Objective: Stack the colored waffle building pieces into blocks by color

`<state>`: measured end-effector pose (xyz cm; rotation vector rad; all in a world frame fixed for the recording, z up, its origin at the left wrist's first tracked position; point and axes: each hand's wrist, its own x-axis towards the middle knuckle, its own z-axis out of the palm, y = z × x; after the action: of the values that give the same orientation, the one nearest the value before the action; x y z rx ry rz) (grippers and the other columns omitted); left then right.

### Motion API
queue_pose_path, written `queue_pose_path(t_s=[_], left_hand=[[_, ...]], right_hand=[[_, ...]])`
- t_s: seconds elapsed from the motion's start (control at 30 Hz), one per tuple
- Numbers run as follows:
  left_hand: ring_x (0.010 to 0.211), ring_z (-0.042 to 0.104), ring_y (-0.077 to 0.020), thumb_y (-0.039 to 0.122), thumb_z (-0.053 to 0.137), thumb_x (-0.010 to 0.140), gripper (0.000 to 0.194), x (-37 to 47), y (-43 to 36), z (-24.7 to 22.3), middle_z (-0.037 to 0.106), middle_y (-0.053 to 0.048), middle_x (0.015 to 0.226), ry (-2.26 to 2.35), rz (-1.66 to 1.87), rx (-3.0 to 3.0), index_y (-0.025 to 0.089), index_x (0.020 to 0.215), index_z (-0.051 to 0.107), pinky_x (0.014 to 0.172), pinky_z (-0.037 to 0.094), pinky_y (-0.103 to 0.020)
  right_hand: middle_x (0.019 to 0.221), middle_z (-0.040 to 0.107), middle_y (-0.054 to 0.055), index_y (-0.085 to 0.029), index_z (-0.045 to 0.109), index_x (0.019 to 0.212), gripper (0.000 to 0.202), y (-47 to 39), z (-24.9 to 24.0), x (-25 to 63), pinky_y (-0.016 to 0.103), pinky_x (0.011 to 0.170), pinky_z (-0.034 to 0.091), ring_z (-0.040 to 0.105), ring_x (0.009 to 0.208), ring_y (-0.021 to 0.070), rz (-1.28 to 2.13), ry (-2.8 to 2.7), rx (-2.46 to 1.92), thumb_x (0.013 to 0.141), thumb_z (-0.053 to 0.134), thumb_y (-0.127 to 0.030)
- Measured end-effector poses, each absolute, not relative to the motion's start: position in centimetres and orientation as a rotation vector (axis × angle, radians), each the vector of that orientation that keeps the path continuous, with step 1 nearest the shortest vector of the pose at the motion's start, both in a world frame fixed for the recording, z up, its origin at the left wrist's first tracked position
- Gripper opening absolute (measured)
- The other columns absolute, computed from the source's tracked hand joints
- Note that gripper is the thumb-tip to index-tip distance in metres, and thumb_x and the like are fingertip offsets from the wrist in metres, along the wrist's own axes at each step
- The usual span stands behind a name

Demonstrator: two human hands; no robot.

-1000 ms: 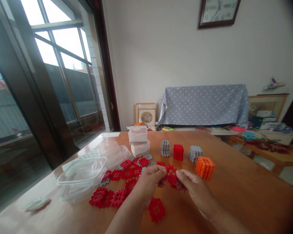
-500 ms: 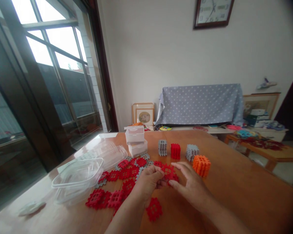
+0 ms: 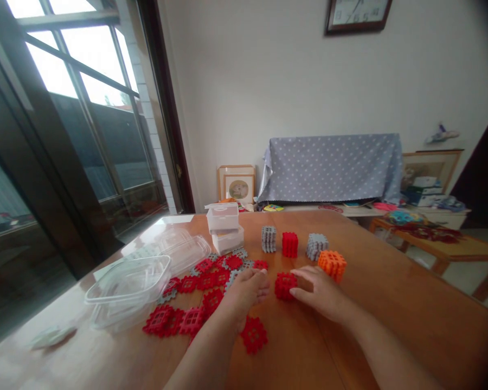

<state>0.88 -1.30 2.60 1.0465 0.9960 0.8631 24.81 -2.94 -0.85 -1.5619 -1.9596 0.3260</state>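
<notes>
My right hand [image 3: 319,290] has its thumb and fingers on the right side of a red block of interlocking pieces [image 3: 285,286]. To the left of that block, my left hand [image 3: 250,287] is closed with its fingers curled; what it holds, if anything, is hidden. Loose red pieces [image 3: 193,320] and a few grey ones [image 3: 239,252] lie spread left of and behind my left hand. One red piece [image 3: 254,335] lies nearer the front. Behind my right hand stand a grey block [image 3: 269,239], a red block [image 3: 290,245], another grey block [image 3: 317,246] and an orange block [image 3: 332,264].
Clear plastic containers [image 3: 128,279] and lids [image 3: 185,254] lie on the left of the wooden table [image 3: 374,325]. Two small white boxes [image 3: 223,218] are stacked behind the pieces. A crumpled packet [image 3: 52,337] lies at the far left.
The red pieces that were between both hands now show as a block at my right fingertips. My left hand has come away from them. The view has tilted slightly.
</notes>
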Motion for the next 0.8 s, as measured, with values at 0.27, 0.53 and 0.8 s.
queue_pose_path(t_s=[0.27, 0.53, 0.8], left_hand=[[0.077, 0.063, -0.0174, 0.060, 0.074, 0.074, 0.048, 0.9, -1.5, 2.6, 0.065, -0.005, 0.078, 1.020, 0.866, 1.095, 0.017, 0.091, 0.063, 0.072, 0.046, -0.030], [0.083, 0.065, -0.0187, 0.059, 0.075, 0.073, 0.050, -0.5, -0.5, 3.4, 0.069, -0.008, 0.089, 1.026, 1.034, 1.034, 0.016, 0.094, 0.063, 0.079, 0.048, -0.032], [0.092, 0.067, -0.0203, 0.055, 0.072, 0.075, 0.048, -1.8, 0.6, 3.3, 0.072, -0.011, 0.103, 1.112, 1.158, 1.008, 0.016, 0.102, 0.062, 0.081, 0.047, -0.032]], right_hand=[[0.130, 0.067, 0.012, -0.021, 0.068, 0.129, 0.057, -2.8, -1.4, 25.1, 0.046, 0.103, 0.042, 0.057, 0.117, 0.0311, 0.387, -2.052, -1.617, 0.081, 0.071, -0.052], [0.112, 0.071, 0.009, -0.023, 0.070, 0.117, 0.033, -4.9, 1.1, 22.1, 0.043, 0.097, 0.047, 0.060, 0.108, 0.0272, 0.214, -1.961, -1.465, 0.086, 0.066, -0.036], [0.118, 0.070, 0.008, -0.026, 0.069, 0.121, 0.046, -8.3, 1.9, 15.3, 0.043, 0.096, 0.048, 0.059, 0.109, 0.0294, 0.535, -2.308, -1.196, 0.079, 0.076, -0.043]])
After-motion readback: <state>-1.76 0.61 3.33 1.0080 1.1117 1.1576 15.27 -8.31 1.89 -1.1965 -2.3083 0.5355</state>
